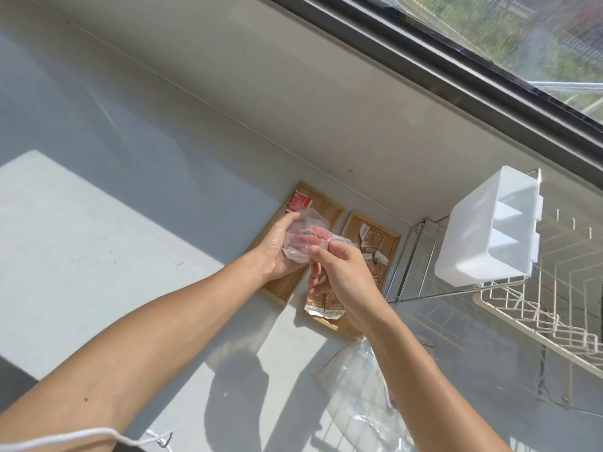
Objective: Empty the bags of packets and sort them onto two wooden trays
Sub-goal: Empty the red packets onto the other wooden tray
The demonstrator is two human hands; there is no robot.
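Two wooden trays lie side by side against the wall. The left tray (pixel 329 208) holds a red packet (pixel 298 201) at its far end. Several brown packets (pixel 372 243) fill the right tray (pixel 393 238), and two more (pixel 324 305) lie at its near end. Above the trays, my left hand (pixel 277 252) and my right hand (pixel 342 272) both grip a clear plastic bag (pixel 305 236) with red packets inside. A second clear bag (pixel 359 396) lies flat on the counter under my right forearm.
A white wire dish rack (pixel 522 305) stands to the right, with a white divided plastic holder (pixel 489 230) hung on its side. A window (pixel 522 37) runs along the top right. A white cord (pixel 81 440) lies at the near left edge.
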